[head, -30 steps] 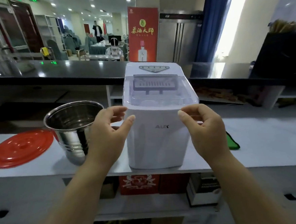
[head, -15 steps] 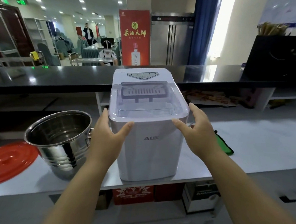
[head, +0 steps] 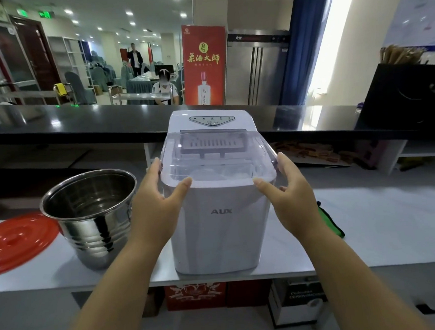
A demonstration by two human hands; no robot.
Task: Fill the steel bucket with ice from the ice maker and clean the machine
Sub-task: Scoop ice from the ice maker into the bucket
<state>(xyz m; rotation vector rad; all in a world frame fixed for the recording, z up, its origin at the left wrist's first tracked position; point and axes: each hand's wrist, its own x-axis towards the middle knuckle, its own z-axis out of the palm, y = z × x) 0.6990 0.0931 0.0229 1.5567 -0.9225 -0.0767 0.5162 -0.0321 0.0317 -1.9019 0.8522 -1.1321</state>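
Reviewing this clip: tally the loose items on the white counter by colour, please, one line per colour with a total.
White: 1, the ice maker, which the left hand and right hand touch at its sides.
Steel: 1, the steel bucket.
Red: 1, the red lid.
Green: 1, the green cloth, partly hidden.
Total: 4

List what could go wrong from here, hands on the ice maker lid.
1. The ice maker sits at the counter's front edge; lifting the clear lid with left hand and right hand could tug it forward.
2. The steel bucket stands close by the left forearm; an elbow could knock it.
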